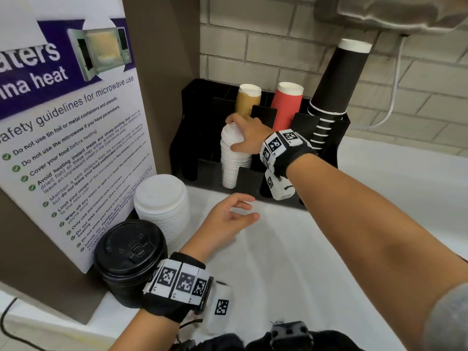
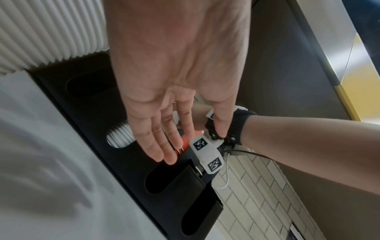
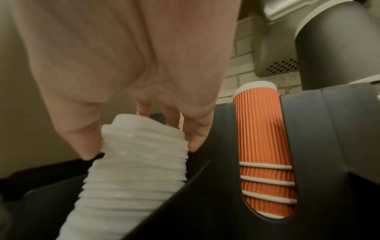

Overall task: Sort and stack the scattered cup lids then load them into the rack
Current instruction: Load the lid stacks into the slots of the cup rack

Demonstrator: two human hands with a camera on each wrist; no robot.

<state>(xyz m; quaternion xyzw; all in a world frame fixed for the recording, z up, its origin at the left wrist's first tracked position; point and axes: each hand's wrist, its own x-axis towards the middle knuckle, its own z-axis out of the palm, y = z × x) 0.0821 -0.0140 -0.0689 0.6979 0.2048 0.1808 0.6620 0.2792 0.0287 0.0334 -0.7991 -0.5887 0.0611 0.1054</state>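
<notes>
A tall stack of small white lids [image 1: 231, 165] stands tilted in a front slot of the black rack [image 1: 192, 102]. My right hand [image 1: 236, 134] grips the top of this stack, thumb on one side and fingers curled over the other. In the right wrist view the lid stack [image 3: 139, 162] sits between thumb and fingers [image 3: 197, 139]. My left hand [image 1: 249, 207] hovers open and holds nothing above the white counter, just in front of the rack. A stack of larger white lids [image 1: 162, 206] and a stack of black lids [image 1: 129, 252] stand at the left.
The rack's back slots hold tan cups [image 1: 248, 102], red ribbed cups [image 1: 287, 107] and a tall leaning column of black cups [image 1: 334, 82]. A microwave safety poster [image 1: 65, 127] stands close on the left. A brick wall lies behind. White counter [image 1: 316, 262] spreads to the right.
</notes>
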